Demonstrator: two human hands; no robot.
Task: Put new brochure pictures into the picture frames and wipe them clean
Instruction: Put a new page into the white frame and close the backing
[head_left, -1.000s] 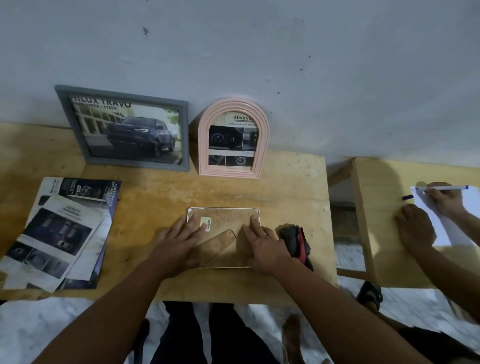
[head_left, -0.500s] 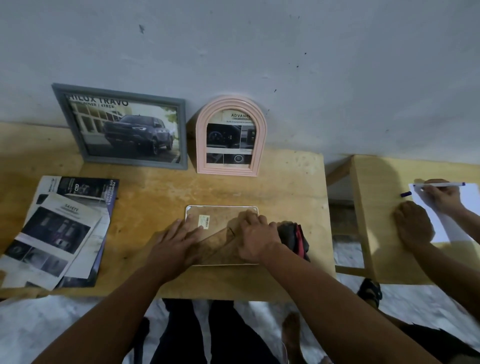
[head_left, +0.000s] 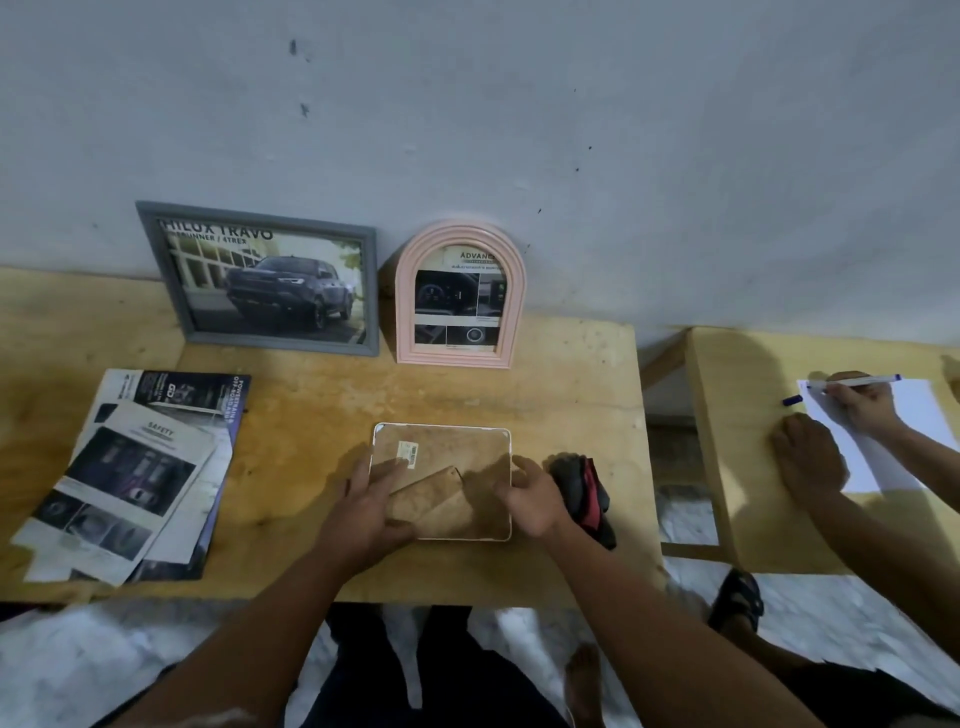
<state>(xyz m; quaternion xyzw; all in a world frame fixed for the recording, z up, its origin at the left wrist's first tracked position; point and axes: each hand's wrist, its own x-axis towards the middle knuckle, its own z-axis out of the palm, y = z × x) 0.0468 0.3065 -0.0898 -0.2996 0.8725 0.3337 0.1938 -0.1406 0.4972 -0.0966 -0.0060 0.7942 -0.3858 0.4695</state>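
A white-rimmed picture frame (head_left: 447, 447) lies face down near the front of the wooden table (head_left: 311, 415), brown backing and folded stand upward, with a small sticker on it. My left hand (head_left: 369, 504) rests flat on the frame's left part, fingers on the backing. At the frame's right edge, my right hand (head_left: 530, 499) has its fingers bent over the rim. A dark cloth with red trim (head_left: 584, 493) lies just right of that hand. Loose brochures (head_left: 135, 478) are stacked at the table's left.
A grey frame with a truck picture (head_left: 260, 280) and a pink arched frame (head_left: 460, 296) lean against the wall at the back. On a second table (head_left: 737, 415) to the right, another person's hands (head_left: 810, 457) hold a pen (head_left: 852, 382) over white paper (head_left: 914, 410).
My right hand slid from the middle of the backing to the frame's right edge. My left hand stayed on the left part. The frame has not moved.
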